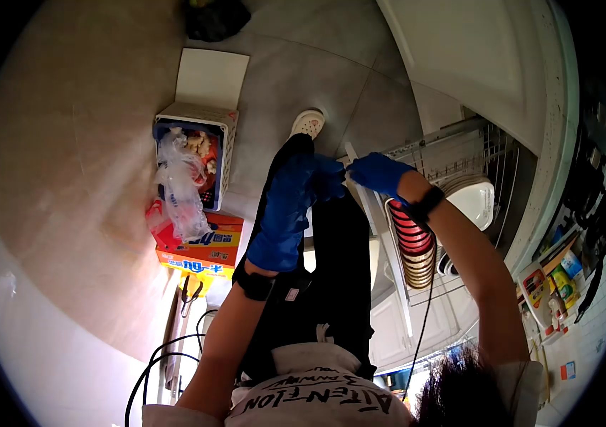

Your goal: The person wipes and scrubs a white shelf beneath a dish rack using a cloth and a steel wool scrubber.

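Note:
My left hand (pixel 323 178), in a long blue rubber glove that reaches up the forearm, is over my black trousers (pixel 342 249) with its fingers curled. My right hand (pixel 380 174), also in a blue glove, is close beside it at the front edge of a pulled-out wire dish drawer (pixel 459 167). Its fingers are bunched and point toward my left hand. Whatever lies between the fingers of either hand is hidden. Below my right wrist, a row of red and cream bowls (pixel 413 242) stands in the drawer. White dishes (pixel 474 199) stand beyond them.
To the left on the floor are a crate (pixel 226 160) with plastic bags and food, and an orange box (pixel 207 249). A black bag (pixel 216 18) lies far ahead. The cabinet and counter edge (pixel 559 142) run along the right. A cable (pixel 427 306) hangs near my right arm.

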`<control>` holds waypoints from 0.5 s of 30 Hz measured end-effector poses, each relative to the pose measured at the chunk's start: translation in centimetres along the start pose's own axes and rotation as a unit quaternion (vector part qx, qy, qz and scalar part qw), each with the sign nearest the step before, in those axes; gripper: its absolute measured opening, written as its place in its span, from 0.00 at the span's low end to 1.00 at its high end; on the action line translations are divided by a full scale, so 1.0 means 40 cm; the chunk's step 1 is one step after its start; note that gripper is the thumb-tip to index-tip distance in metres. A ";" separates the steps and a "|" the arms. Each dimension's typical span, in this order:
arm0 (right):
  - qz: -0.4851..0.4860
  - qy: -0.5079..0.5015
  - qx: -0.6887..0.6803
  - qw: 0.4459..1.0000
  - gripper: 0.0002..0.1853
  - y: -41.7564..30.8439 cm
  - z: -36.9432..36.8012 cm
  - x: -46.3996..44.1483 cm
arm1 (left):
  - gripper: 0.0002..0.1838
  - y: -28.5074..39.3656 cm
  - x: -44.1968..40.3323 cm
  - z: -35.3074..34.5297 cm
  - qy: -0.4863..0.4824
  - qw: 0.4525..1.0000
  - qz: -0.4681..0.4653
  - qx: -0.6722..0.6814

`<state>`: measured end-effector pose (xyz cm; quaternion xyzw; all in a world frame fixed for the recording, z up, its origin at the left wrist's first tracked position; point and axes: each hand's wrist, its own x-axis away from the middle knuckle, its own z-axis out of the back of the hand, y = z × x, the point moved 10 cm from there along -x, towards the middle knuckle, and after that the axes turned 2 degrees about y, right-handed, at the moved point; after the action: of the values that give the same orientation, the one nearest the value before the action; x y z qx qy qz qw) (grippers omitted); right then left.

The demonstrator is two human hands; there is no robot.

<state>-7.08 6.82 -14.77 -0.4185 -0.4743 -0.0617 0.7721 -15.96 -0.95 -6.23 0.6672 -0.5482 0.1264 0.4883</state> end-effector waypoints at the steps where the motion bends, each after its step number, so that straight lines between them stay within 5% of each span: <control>1: 0.014 -0.006 0.023 1.000 0.19 -0.026 -0.001 0.042 | 0.16 0.015 0.003 -0.015 0.000 1.000 -0.014 0.025; 3: 0.068 0.067 0.016 0.995 0.17 -0.090 0.019 0.134 | 0.15 0.019 0.002 -0.038 -0.005 0.999 -0.025 0.044; 5: 0.029 0.143 -0.104 0.984 0.14 -0.124 0.062 0.235 | 0.13 0.068 0.019 -0.078 -0.054 0.987 -0.148 0.021; 7: -0.012 0.119 -0.140 0.983 0.16 -0.134 0.051 0.297 | 0.12 0.052 0.018 -0.091 -0.061 0.991 -0.105 0.053; 9: 0.070 0.190 -0.287 0.936 0.19 -0.166 0.078 0.371 | 0.11 0.024 0.014 -0.091 -0.071 0.992 -0.059 0.085; 11: 0.109 0.247 -0.286 0.920 0.21 -0.153 0.048 0.425 | 0.11 0.015 0.013 -0.082 -0.086 0.991 -0.106 -0.012; 13: 0.103 0.243 -0.553 0.790 0.21 -0.112 -0.006 0.466 | 0.12 -0.012 0.011 -0.108 -0.097 0.990 -0.031 0.096; 14: 0.062 0.181 -0.668 0.719 0.20 -0.080 -0.072 0.479 | 0.12 -0.025 0.011 -0.109 -0.075 0.997 -0.024 0.012; 15: 0.061 0.187 -0.672 0.714 0.20 -0.051 -0.112 0.502 | 0.13 -0.035 0.010 -0.106 -0.052 0.996 -0.020 -0.072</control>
<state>5.85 8.41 1.29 -0.8351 -0.1274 -0.3940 0.3622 -13.06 2.03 -4.58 0.6467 -0.5671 0.0420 0.5083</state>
